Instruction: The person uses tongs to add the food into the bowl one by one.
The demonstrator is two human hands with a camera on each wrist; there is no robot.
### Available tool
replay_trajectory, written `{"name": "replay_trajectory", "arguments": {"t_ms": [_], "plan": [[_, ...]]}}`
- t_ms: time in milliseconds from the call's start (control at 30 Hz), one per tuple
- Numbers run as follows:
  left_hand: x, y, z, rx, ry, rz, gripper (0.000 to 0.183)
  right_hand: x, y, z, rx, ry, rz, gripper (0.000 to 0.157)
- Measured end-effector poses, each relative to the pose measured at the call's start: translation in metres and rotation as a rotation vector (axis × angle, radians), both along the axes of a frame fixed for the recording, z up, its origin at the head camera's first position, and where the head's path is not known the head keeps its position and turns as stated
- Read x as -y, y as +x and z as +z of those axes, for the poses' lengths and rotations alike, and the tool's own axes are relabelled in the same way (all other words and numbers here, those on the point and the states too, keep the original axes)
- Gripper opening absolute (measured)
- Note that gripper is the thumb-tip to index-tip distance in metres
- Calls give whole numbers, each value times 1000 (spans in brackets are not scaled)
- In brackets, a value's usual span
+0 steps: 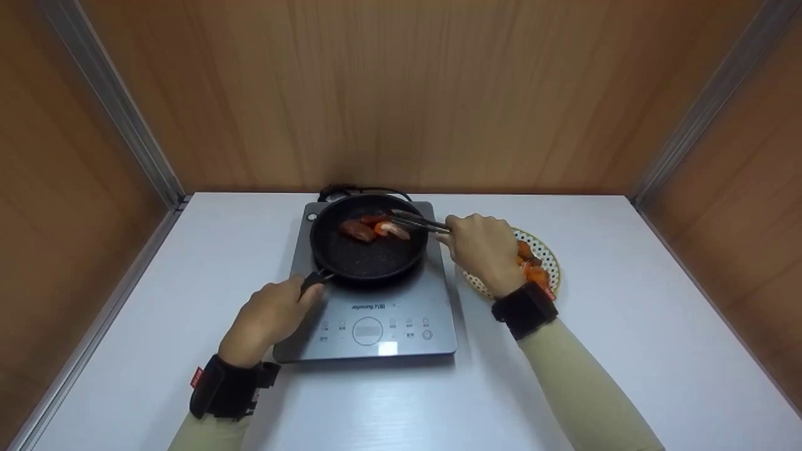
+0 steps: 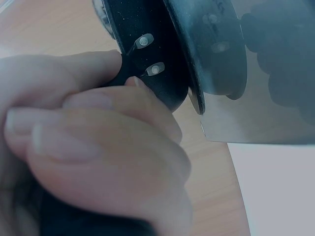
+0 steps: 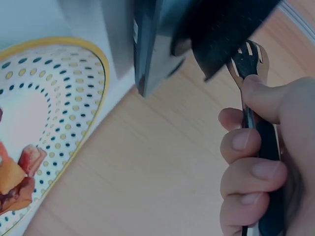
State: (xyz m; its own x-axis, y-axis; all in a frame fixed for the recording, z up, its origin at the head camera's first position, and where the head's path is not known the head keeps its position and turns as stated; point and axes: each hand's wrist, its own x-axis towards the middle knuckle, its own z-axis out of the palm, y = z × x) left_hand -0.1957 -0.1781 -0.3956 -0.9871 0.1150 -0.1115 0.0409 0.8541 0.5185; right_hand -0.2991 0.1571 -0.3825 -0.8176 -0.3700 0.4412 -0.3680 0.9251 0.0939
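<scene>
My left hand grips the handle of a black frying pan. The pan sits on a grey induction cooker. Several reddish-brown and orange food pieces lie in the pan's far half. My right hand holds a pair of tongs with dark handles, fingers curled round them in the right wrist view. The tongs reach over the pan's right rim, their tips at the food. Whether they pinch a piece, I cannot tell. In the left wrist view, riveted brackets join the handle to the pan.
Partly behind my right hand, a dotted plate with a yellow rim carries more orange and brown food. A black cord runs behind the pan. Wooden panels enclose the white table at the back and sides.
</scene>
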Motion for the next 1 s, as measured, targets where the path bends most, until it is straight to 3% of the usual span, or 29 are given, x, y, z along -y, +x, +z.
{"name": "replay_trajectory", "arguments": {"t_ms": [133, 267, 467, 733, 1000], "plan": [[0, 0, 1, 3, -2, 1, 39, -25, 12, 3, 4, -78, 2, 37], [1, -1, 2, 2, -10, 1, 40, -55, 25, 4, 45, -125, -46, 34], [4, -1, 1, 17, -7, -2, 40, -99, 41, -2, 191, -198, -164, 38], [11, -3, 1, 0, -21, -4, 41, -131, 44, -1, 278, -257, -243, 56], [11, -1, 0, 12, -13, 3, 40, -154, 46, 3, 334, -294, -259, 56]]}}
